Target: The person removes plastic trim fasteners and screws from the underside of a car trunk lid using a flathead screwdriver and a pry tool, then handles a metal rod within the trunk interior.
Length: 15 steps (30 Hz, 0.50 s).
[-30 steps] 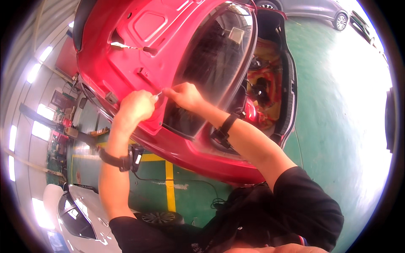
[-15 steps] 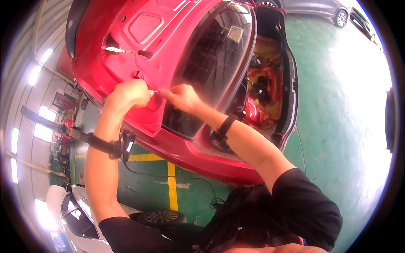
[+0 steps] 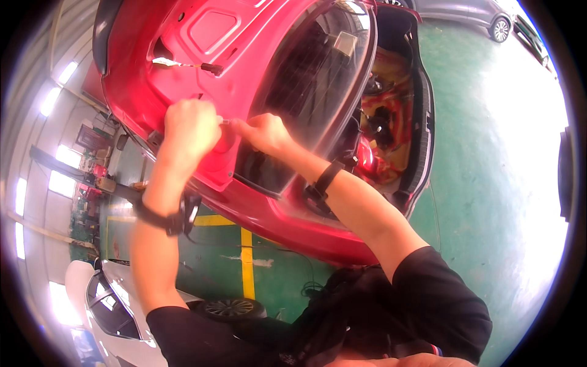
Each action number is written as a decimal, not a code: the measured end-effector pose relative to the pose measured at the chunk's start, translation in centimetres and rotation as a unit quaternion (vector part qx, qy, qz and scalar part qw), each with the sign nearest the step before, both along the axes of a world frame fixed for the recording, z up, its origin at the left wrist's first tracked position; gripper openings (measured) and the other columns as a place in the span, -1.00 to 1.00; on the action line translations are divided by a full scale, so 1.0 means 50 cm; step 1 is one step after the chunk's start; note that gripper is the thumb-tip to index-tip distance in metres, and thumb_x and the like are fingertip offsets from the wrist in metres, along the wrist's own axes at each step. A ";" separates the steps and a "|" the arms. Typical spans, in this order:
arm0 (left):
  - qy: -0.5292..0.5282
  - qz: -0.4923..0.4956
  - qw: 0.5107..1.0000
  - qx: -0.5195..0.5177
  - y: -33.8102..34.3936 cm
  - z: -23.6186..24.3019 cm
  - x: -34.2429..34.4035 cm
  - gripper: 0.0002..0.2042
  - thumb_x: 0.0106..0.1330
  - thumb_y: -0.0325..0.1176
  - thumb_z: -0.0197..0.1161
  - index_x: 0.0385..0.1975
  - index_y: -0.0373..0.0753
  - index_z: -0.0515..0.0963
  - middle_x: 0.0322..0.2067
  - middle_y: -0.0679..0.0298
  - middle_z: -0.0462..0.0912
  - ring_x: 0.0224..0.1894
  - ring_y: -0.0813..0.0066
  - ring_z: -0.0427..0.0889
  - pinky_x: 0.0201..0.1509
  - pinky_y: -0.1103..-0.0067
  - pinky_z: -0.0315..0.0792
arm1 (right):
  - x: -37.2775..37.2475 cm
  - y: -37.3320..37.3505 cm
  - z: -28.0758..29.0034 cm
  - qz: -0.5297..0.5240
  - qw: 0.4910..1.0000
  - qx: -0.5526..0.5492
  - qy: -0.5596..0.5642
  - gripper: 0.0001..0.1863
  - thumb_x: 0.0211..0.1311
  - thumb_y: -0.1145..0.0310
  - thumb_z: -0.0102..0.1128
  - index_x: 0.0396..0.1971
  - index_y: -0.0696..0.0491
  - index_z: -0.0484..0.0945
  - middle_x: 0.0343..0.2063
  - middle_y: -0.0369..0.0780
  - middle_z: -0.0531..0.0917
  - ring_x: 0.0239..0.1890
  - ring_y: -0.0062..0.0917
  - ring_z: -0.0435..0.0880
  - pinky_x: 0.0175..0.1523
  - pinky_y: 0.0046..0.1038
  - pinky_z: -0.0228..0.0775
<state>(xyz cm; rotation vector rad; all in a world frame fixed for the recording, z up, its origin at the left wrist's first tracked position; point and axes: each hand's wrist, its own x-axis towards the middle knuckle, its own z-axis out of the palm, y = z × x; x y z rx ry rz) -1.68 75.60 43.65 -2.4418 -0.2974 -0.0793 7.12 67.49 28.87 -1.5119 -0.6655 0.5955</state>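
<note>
The red inner panel (image 3: 211, 33) of a raised tailgate faces me, with a hanging wire with connectors (image 3: 186, 65). My left hand (image 3: 191, 125) is closed over the panel's lower part, gripping a small thin metal piece (image 3: 225, 122) that pokes out toward the right. My right hand (image 3: 263, 131) is closed, thumb and finger at that piece's other end, near the rear window (image 3: 293, 79); what exactly the piece is I cannot make out. Straps with black devices circle both wrists.
Right of the glass lies the open trunk (image 3: 391, 116). A white car (image 3: 113, 309) stands at lower left, a loose wheel (image 3: 229, 307) lies on the green floor (image 3: 489, 183), and a grey car (image 3: 458, 13) is at top right. Cables trail below the bumper.
My left hand has risen and first moved left, then slightly back right, and now looks turned more back-up. My right hand has shifted slightly upward. Both stay closed at the small piece.
</note>
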 end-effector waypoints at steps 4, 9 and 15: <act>-0.126 -0.023 0.991 -0.036 -0.004 -0.038 -0.064 -0.69 0.30 -0.18 0.26 -0.56 -0.30 0.65 -0.59 0.00 0.64 -0.48 -0.04 0.68 -0.35 0.18 0.53 | -0.006 0.001 0.006 0.002 1.000 0.003 0.001 -0.36 0.28 -0.18 0.22 -0.39 0.24 0.70 -0.71 -0.18 0.59 -0.61 -0.53 0.61 -0.39 -0.37 0.48; -0.203 0.008 0.976 -0.075 0.001 -0.127 -0.101 -0.74 0.36 -0.26 0.17 -0.50 -0.29 0.57 -0.56 -0.01 0.65 -0.47 -0.08 0.67 -0.33 0.13 0.53 | -0.002 0.005 -0.005 -0.003 1.000 0.009 0.002 -0.34 0.29 -0.20 0.21 -0.41 0.24 0.70 -0.71 -0.18 0.58 -0.61 -0.53 0.61 -0.40 -0.37 0.47; -0.391 0.015 0.883 -0.259 0.000 -0.300 -0.115 -0.83 0.43 -0.33 0.07 -0.37 -0.28 0.46 -0.50 -0.07 0.62 -0.43 -0.19 0.62 -0.38 0.08 0.46 | -0.009 0.006 -0.010 0.002 1.000 0.010 -0.017 -0.32 0.28 -0.21 0.20 -0.40 0.26 0.70 -0.68 -0.14 0.62 -0.55 -0.49 0.66 -0.33 -0.33 0.50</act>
